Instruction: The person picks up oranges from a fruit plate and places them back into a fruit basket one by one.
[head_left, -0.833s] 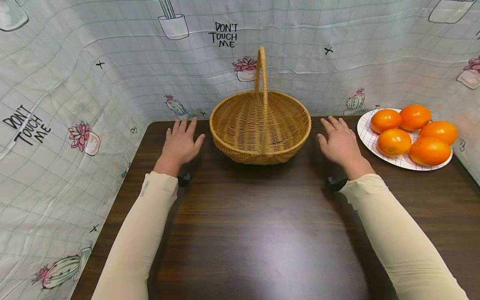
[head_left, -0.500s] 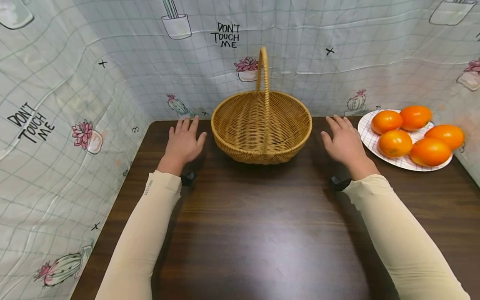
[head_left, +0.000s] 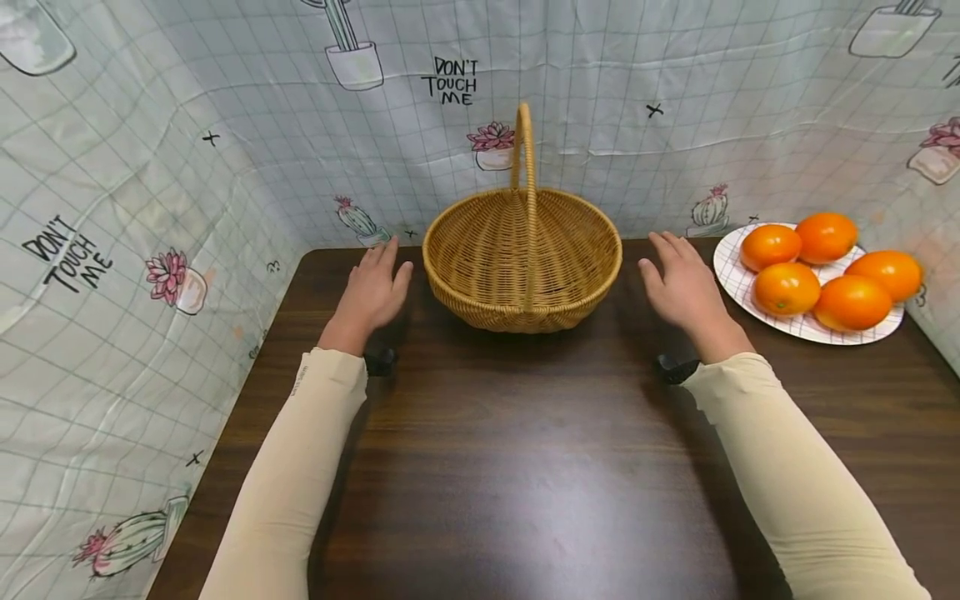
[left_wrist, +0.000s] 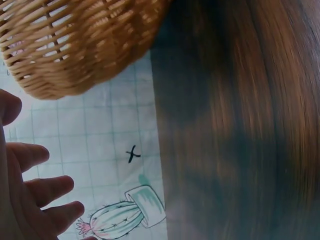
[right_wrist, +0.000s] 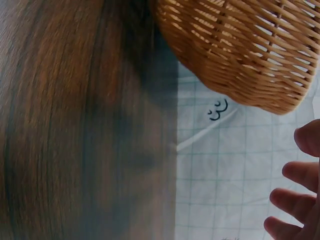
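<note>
A wicker basket with a tall arched handle stands at the back middle of the table, and nothing shows inside it. To its left is my left hand, fingers extended and apart from the rim. My right hand is on the other side, between the basket and a plate of oranges, also with fingers extended and holding nothing. Both wrist views show the basket's woven side near the fingertips, with a gap between.
A white checked plate at the right bears several oranges. Behind and at the left hangs a printed grid curtain. The dark wooden table stretches in front of the basket.
My left hand has turned slightly, its fingers now closer together and leaning right. The right hand stays nearly in place. The head view has shifted a little; basket and oranges look unmoved.
</note>
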